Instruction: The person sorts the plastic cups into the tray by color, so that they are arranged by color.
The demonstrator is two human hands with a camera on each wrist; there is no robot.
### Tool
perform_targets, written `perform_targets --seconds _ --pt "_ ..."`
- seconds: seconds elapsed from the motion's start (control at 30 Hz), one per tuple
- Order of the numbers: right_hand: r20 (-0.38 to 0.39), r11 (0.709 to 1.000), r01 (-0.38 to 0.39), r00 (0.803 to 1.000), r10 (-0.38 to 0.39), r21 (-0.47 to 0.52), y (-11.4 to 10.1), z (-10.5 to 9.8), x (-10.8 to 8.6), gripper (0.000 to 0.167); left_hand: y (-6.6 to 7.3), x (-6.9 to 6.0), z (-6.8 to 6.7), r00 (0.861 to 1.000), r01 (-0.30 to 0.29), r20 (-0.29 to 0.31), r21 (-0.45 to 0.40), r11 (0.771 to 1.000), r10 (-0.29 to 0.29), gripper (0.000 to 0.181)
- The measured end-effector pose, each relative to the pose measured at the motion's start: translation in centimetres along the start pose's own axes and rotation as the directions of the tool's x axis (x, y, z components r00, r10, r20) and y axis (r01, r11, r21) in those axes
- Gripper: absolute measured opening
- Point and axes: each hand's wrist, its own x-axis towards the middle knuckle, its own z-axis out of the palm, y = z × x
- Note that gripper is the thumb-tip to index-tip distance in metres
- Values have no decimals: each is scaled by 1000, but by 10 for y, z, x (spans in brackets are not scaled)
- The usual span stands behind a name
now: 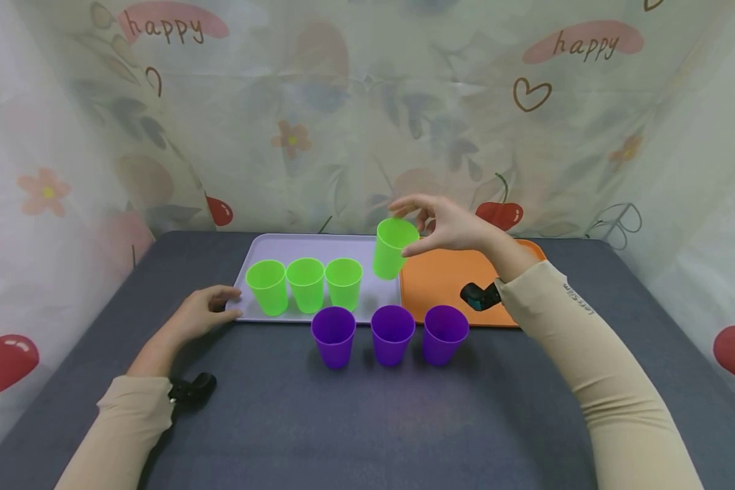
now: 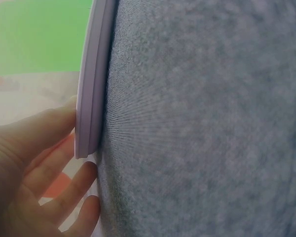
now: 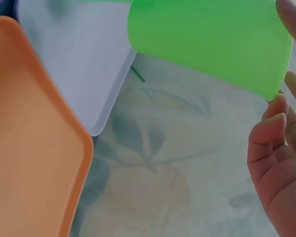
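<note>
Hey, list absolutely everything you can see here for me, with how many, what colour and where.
standing green cups: three, bright green, on the lilac tray
held green cup: one, bright green, at the lilac tray's right end
purple cups: three, purple, in a row before the trays
lilac tray: one, lilac, left
orange tray: one, orange, right
table: one, dark grey, beneath everything
printed cloth: count unclear, pale, patterned, around the table
wrist cameras: two, black, one per wrist
sleeves: two, beige, both arms
left hand: one, bare, touching the lilac tray
right hand: one, bare, holding a cup
</note>
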Motion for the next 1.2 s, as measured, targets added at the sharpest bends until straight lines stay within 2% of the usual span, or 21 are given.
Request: perform_targets --seconds 0.53,1.2 --pt "99 999 -36 994 36 -1 26 14 9 67 -1 0 1 1000 3 -2 -2 1000 -3 47" --pt "221 999 -29 975 21 36 44 31 20 69 -1 2 1 1000 27 5 1 1000 -27 48"
